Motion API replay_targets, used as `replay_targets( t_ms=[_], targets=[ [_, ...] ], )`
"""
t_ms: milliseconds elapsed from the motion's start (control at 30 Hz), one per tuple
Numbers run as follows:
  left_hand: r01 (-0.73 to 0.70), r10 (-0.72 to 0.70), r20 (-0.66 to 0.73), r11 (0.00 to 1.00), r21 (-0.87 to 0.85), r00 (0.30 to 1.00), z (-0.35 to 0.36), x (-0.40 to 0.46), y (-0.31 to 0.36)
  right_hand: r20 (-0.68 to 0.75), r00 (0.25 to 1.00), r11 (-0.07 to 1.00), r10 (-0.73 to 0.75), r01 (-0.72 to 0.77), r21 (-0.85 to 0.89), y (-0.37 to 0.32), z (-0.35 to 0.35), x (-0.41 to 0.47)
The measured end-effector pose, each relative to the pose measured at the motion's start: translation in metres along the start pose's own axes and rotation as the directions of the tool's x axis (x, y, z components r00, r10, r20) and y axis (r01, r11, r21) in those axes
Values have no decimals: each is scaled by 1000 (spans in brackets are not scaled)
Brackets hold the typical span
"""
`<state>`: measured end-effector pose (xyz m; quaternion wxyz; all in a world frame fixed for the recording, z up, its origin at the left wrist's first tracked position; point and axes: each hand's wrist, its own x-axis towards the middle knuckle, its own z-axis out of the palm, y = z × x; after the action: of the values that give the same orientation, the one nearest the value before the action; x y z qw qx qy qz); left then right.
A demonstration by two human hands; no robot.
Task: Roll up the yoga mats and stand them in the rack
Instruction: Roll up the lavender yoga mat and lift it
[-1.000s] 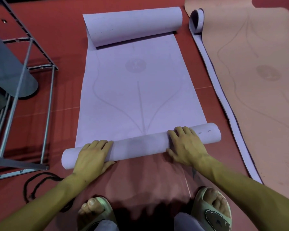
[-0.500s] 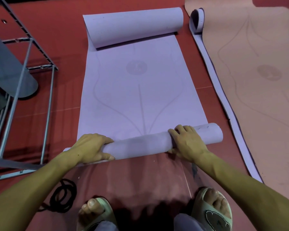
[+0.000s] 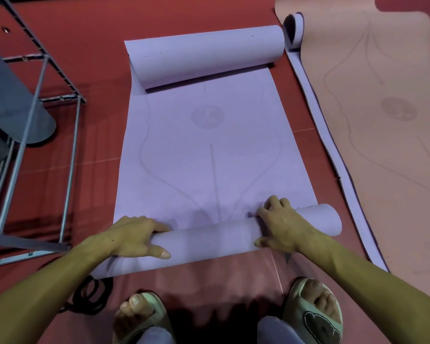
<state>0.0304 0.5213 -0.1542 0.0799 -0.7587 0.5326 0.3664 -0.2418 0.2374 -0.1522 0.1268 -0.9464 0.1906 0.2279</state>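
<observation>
A lilac yoga mat (image 3: pixel 204 155) lies on the red floor with faint line art on it. Its near end is rolled into a tube (image 3: pixel 209 242) and its far end curls into a second roll (image 3: pixel 206 55). My left hand (image 3: pixel 134 237) grips the near tube at its left part, fingers over the top and thumb on the near side. My right hand (image 3: pixel 283 227) holds the tube right of centre, fingers curled over the far side. A grey metal rack (image 3: pixel 35 125) stands at the left.
A peach mat (image 3: pixel 392 125) with a lilac underside edge (image 3: pixel 333 155) lies spread at the right, its far corner curled. A grey rolled mat (image 3: pixel 13 103) leans in the rack. A black cord (image 3: pixel 92 296) lies near my left foot. My sandalled feet (image 3: pixel 313 311) stand behind the tube.
The near tube has rolled a little farther up the mat and grown thicker. My left hand shifted from lying flat on top to gripping round the tube.
</observation>
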Motion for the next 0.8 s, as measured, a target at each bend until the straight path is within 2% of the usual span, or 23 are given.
replay_targets(
  t_ms=[133, 300, 400, 467, 567, 700, 800],
  targets=[
    [24, -22, -26, 998, 59, 999, -3, -5, 9, -19, 1000, 999, 21, -22, -50, -2, -2, 1],
    [97, -92, -80, 994, 57, 992, 0, -6, 26, -15, 998, 998, 58, -58, -18, -5, -7, 4],
    [90, -76, -182, 994, 69, 980, 2, -4, 29, -47, 994, 994, 95, -93, 50, -5, -10, 6],
    [35, 10, -324, 991, 133, 946, 12, -1, 30, -58, 993, 993, 101, -97, 69, -3, -11, 8],
    [8, 132, -519, 966, 259, 844, 36, 3, 39, -73, 992, 992, 106, -100, 72, -3, -8, 10],
    [64, 112, -575, 959, 277, 811, 54, 8, 47, -164, 976, 990, 143, -138, 40, -4, -3, 7],
    [28, 105, -587, 977, 213, 803, 51, 11, 41, -170, 974, 988, 149, -153, -12, -4, -2, 8]
  ],
)
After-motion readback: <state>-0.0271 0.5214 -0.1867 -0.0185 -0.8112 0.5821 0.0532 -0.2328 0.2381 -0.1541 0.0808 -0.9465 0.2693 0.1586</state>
